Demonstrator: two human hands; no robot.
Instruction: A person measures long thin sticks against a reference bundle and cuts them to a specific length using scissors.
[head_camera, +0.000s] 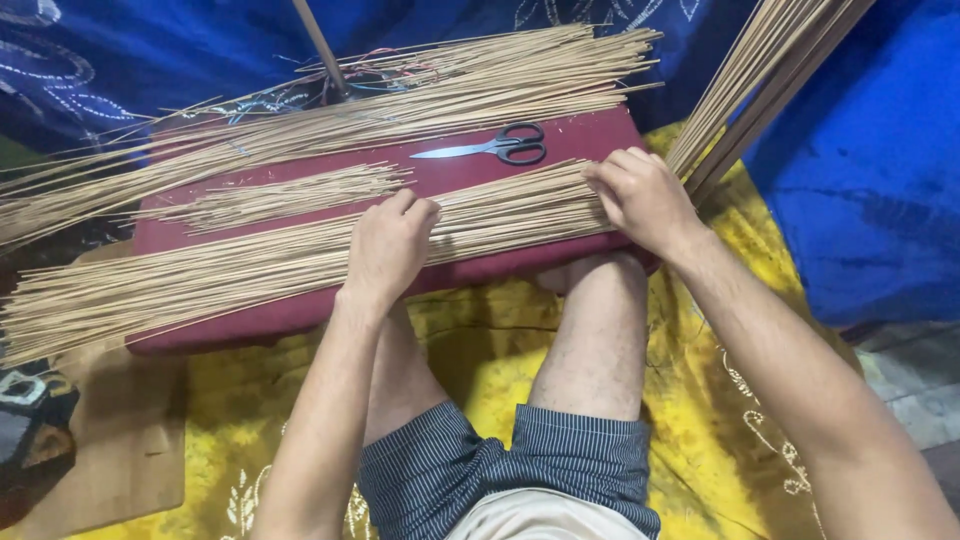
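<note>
A long bundle of thin pale sticks (250, 265) lies across a dark red cushion board (600, 135) over my knees. My left hand (388, 248) presses down on the middle of this bundle with curled fingers. My right hand (640, 195) rests on the bundle's right end, fingers bent over the stick tips. A smaller pile of sticks (270, 195) lies behind it on the board. Grey-handled scissors (495, 148) lie further back, untouched.
A larger heap of sticks (400, 100) spans the board's far edge. More sticks (760, 80) lean up at the upper right. Blue cloth (860, 170) hangs behind and to the right; yellow patterned cloth (480, 340) covers the floor. A wooden board (120, 440) lies at left.
</note>
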